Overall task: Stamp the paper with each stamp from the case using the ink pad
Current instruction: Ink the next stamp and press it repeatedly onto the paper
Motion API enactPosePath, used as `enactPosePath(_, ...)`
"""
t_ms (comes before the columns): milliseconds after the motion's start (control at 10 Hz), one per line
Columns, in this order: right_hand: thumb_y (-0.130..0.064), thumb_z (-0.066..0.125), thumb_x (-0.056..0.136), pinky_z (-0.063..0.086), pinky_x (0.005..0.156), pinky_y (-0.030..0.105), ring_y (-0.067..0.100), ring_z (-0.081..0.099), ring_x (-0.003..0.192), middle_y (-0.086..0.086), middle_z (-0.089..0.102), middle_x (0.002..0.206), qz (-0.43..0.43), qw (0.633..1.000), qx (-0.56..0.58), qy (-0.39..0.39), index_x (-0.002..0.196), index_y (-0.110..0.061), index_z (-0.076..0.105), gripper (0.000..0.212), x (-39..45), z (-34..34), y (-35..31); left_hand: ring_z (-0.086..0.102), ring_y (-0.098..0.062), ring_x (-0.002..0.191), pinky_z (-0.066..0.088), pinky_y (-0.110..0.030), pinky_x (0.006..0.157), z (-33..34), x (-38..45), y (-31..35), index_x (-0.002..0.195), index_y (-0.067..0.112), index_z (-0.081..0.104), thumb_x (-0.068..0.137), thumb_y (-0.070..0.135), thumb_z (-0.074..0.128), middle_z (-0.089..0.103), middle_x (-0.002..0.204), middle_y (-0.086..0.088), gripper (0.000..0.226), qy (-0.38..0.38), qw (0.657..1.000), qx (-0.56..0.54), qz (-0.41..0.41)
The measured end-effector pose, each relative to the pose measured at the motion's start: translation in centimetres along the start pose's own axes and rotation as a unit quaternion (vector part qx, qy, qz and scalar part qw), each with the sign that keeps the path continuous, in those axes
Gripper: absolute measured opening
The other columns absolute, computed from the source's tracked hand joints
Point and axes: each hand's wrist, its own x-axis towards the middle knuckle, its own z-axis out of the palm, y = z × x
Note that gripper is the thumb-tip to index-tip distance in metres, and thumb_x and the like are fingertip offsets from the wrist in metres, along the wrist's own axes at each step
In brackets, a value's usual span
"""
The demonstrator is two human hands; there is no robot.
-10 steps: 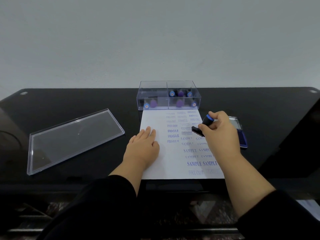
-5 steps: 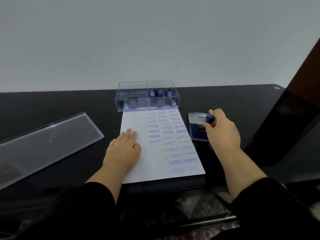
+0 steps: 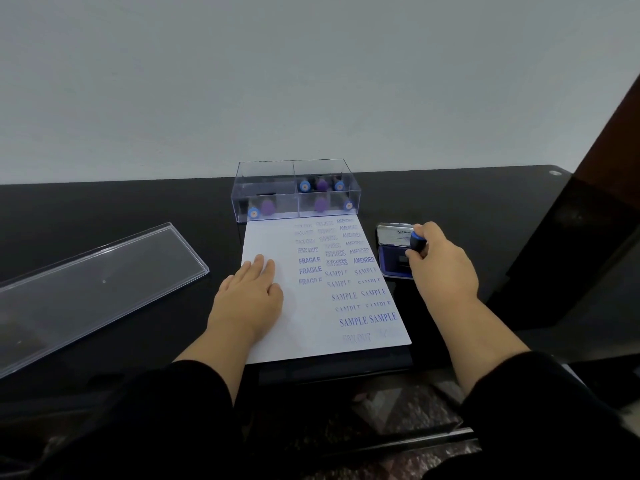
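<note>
A white paper (image 3: 313, 327) lies in the middle of the black table, covered with several blue imprints such as FRAGILE and SAMPLE. My left hand (image 3: 251, 297) rests flat on its left part. My right hand (image 3: 438, 259) grips a stamp with a blue and black handle (image 3: 415, 241) and holds it down on the open blue ink pad (image 3: 393, 261) just right of the paper. The pad's silver lid stands open behind. A clear stamp case (image 3: 296, 190) sits at the paper's far edge with several blue and purple stamps inside.
The case's clear lid (image 3: 93, 289) lies flat on the table to the left. A wall rises behind the table. A dark brown panel (image 3: 595, 188) stands at the right edge. The table's front edge runs just below the paper.
My right hand carried the stamp from above the paper rightward onto the ink pad. My left hand stayed flat on the paper. The view turned to the right.
</note>
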Motion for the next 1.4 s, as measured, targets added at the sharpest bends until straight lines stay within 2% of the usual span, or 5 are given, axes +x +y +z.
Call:
enactPosePath(500,-0.020,0.051,0.096,0.039,0.058,0.029,0.019,0.050,0.076,0.007,0.063,0.105,-0.037,0.999,0.023,0.011,0.126,-0.022,0.044,0.031,-0.8,-0.5,-1.4,-0.001,-0.013,0.147,0.001,-0.033,0.119,-0.1,-0.2,0.2,0.153,0.023,0.007,0.101,0.028,0.016,-0.003,0.160,0.005,0.053,-0.003,1.000,0.001,-0.003)
enactPosePath(800,-0.022,0.057,0.092,0.049,0.064,0.035,0.022,0.058,0.079,0.001,0.061,0.087,-0.122,0.986,0.102,-0.055,0.120,-0.022,0.048,0.029,-3.2,0.9,-4.5,0.001,-0.013,0.147,0.002,-0.033,0.118,-0.3,-0.3,0.4,0.153,0.022,0.010,0.101,0.026,0.018,0.000,0.160,0.004,0.053,0.004,1.000,-0.008,-0.001)
enactPosePath(900,-0.022,0.058,0.092,0.041,0.061,0.029,0.020,0.055,0.079,-0.004,0.056,0.084,-0.144,0.981,0.110,-0.074,0.121,-0.023,0.049,0.031,-4.1,1.6,-5.6,0.001,-0.013,0.147,0.002,-0.033,0.118,-0.2,-0.3,0.3,0.153,0.021,0.010,0.101,0.026,0.018,0.000,0.160,0.004,0.053,0.005,1.000,-0.008,0.000)
enactPosePath(1100,-0.023,0.054,0.094,0.042,0.067,0.026,0.013,0.054,0.083,-0.015,0.052,0.092,-0.180,0.973,0.103,-0.099,0.122,-0.027,0.049,0.030,-5.0,2.7,-6.9,0.000,-0.013,0.147,0.001,-0.034,0.118,-0.2,-0.1,0.2,0.153,0.022,0.008,0.101,0.027,0.017,-0.002,0.160,0.003,0.053,-0.005,1.000,-0.002,-0.002)
enactPosePath(1400,-0.022,0.052,0.095,0.046,0.077,0.029,0.017,0.059,0.095,-0.007,0.063,0.109,-0.188,0.971,0.079,-0.125,0.123,-0.027,0.049,0.029,-5.6,3.5,-7.7,-0.001,-0.014,0.147,0.001,-0.035,0.118,-0.2,0.0,0.2,0.153,0.021,0.007,0.101,0.028,0.017,-0.002,0.160,0.002,0.053,-0.008,1.000,-0.002,-0.001)
